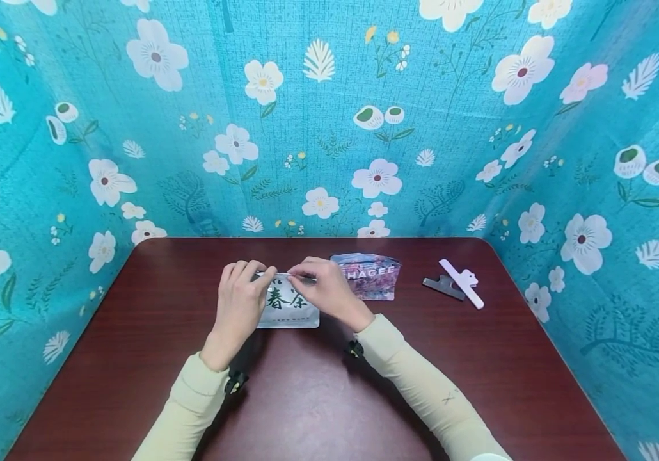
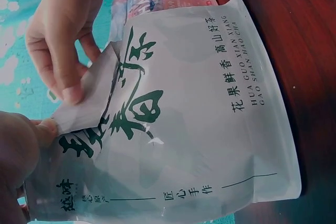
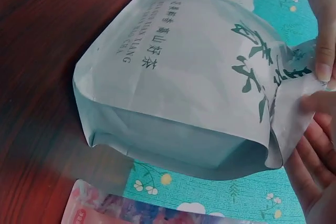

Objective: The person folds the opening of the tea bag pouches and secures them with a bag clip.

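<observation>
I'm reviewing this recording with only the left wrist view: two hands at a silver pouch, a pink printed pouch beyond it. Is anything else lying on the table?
Observer: Yes. The head view shows a white clip and a dark clip together toward the right side of the table.

Reviewer: My view shows the printed front of the silver pouch. What is on its right side?

Observer: The right wrist view shows a broad side panel there, with no print visible on it.

Reviewer: And the person's forearms, bare or covered?

Observer: Covered: in the head view both are in pale sleeves.
</observation>
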A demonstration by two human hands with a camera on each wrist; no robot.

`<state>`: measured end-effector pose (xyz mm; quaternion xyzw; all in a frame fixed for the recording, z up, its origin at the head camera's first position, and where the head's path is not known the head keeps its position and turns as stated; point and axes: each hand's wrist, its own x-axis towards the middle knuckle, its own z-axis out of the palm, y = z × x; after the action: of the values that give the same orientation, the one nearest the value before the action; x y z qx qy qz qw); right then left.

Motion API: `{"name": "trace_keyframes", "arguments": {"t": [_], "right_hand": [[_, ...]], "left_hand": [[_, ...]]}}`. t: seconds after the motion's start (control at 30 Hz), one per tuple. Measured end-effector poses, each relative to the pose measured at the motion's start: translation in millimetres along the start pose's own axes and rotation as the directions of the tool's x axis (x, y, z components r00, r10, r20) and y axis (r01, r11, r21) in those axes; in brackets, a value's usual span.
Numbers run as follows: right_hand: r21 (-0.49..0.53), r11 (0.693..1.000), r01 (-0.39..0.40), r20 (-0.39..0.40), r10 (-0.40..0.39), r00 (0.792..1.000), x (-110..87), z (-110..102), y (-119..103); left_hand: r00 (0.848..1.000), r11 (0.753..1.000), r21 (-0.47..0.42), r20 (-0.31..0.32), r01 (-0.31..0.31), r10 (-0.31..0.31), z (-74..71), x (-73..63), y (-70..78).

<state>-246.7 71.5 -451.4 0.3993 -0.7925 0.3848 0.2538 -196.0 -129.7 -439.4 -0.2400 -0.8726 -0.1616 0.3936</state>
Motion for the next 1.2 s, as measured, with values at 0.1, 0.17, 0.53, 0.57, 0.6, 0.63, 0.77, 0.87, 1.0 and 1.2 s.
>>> {"name": "trace_keyframes", "arguments": {"t": [0.1, 0.17, 0.53, 0.57, 0.6, 0.63, 0.77, 0.87, 1.0, 1.2], "right_hand": [[-0.005, 1.000, 0.014, -0.006, -0.014, 1.000, 1.9, 2, -2], [-0.016, 0.999, 0.029, -0.010, -0.030, 1.000, 3.7, 2, -4], [0.000, 1.000, 0.013, 0.036, -0.013, 0.999, 7.8, 0, -7], [0.010, 1.000, 0.001, 0.047, -0.002, 0.999, 7.0, -1, -6], [0.017, 1.000, -0.010, 0.059, 0.009, 0.998, 6.1, -2, -5], [0.018, 1.000, -0.018, 0.072, 0.016, 0.997, 5.2, -4, -5], [-0.004, 0.999, -0.050, 0.116, 0.050, 0.992, 1.4, -14, -4], [-0.030, 0.996, -0.083, 0.139, 0.087, 0.987, -0.4, -22, -4], [-0.018, 0.994, -0.105, 0.170, 0.106, 0.980, -1.0, -27, -1], [-0.022, 1.000, -0.021, 0.168, 0.025, 0.986, -4.0, -25, 3]], "left_hand": [[1.000, 1.000, -0.001, 0.002, 0.004, -0.004, 0.0, 0.2, 0.8], [1.000, 1.000, -0.001, -0.001, 0.004, -0.004, 0.4, 0.5, 1.4], [1.000, 1.000, 0.013, -0.017, 0.010, -0.010, 2.4, 3.8, -0.5], [1.000, 1.000, 0.011, -0.019, 0.009, -0.009, 2.6, 4.4, -1.0], [1.000, 1.000, 0.007, -0.017, 0.013, -0.012, 2.8, 5.0, -1.3], [1.000, 1.000, 0.004, -0.016, 0.012, -0.012, 2.9, 5.6, -1.5], [1.000, 1.000, -0.002, -0.018, 0.022, -0.022, 4.2, 7.2, -1.5], [0.999, 1.000, 0.000, -0.020, 0.025, -0.025, 4.9, 7.9, -1.0], [0.999, 1.000, 0.004, -0.028, 0.026, -0.026, 5.7, 8.1, -1.6], [0.999, 1.000, 0.005, -0.016, 0.031, -0.031, 4.9, 6.0, 0.4]]}}
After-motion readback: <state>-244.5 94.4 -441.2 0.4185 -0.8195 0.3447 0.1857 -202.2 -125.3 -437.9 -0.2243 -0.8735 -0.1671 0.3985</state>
